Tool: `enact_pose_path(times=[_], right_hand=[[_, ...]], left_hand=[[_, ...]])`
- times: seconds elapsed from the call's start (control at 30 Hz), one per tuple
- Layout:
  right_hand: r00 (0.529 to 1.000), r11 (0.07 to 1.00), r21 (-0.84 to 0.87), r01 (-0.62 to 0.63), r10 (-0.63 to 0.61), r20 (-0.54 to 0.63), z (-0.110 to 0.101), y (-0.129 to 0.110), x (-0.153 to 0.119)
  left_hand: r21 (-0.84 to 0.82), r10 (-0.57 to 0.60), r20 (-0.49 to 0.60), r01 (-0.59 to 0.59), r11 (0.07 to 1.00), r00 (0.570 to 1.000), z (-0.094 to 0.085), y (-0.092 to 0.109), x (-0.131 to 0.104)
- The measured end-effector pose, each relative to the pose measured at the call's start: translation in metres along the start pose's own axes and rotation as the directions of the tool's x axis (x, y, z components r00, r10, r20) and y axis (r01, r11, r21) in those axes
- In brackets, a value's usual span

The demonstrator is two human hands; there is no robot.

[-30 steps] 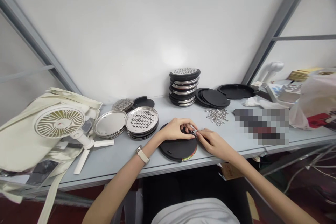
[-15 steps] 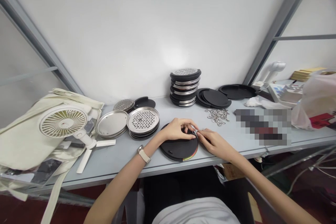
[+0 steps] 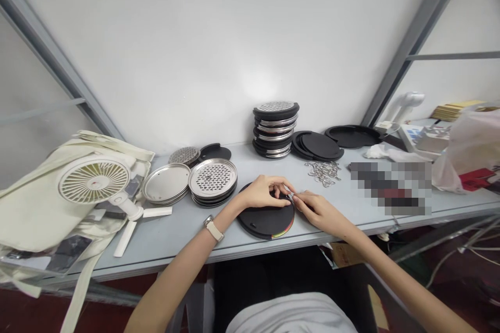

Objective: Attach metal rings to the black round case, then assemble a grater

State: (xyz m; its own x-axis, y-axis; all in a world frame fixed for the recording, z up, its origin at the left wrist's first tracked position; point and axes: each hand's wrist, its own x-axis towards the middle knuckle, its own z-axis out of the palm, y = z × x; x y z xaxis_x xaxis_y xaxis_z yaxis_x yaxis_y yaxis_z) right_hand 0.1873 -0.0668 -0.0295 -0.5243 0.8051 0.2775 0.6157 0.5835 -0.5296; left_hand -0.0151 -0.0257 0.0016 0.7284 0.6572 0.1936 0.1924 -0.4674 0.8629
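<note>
A round black disc [image 3: 267,221] with a shiny, colour-reflecting edge lies flat near the table's front edge. My left hand [image 3: 267,191] rests over its far part, with curved fingers closed at the disc's right rim. My right hand [image 3: 314,212] is at the same spot from the right, thumb and forefinger pinched together. Whatever small piece lies between the fingertips is too small to name; a tiny metallic glint shows there. Beyond my right hand is a heap of small metal chains or clips [image 3: 324,173].
Behind stands a tall stack of black and silver discs [image 3: 275,130], beside black discs [image 3: 322,146] and a black tray [image 3: 353,136]. Grater discs [image 3: 213,179], plain metal discs [image 3: 166,183], a white fan [image 3: 96,182] and a cream bag [image 3: 35,192] are left. A plastic bag [image 3: 464,151] sits right.
</note>
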Motion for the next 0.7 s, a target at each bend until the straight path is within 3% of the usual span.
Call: enact_pose_path(times=[0.7], right_hand=[[1.0,1.0,0.007,-0.006,0.006,-0.014,0.0004,0.001,0.0]], left_hand=[[0.044,-0.048,-0.019,0.049,0.998,0.999,0.0006,0.0022,-0.0008]])
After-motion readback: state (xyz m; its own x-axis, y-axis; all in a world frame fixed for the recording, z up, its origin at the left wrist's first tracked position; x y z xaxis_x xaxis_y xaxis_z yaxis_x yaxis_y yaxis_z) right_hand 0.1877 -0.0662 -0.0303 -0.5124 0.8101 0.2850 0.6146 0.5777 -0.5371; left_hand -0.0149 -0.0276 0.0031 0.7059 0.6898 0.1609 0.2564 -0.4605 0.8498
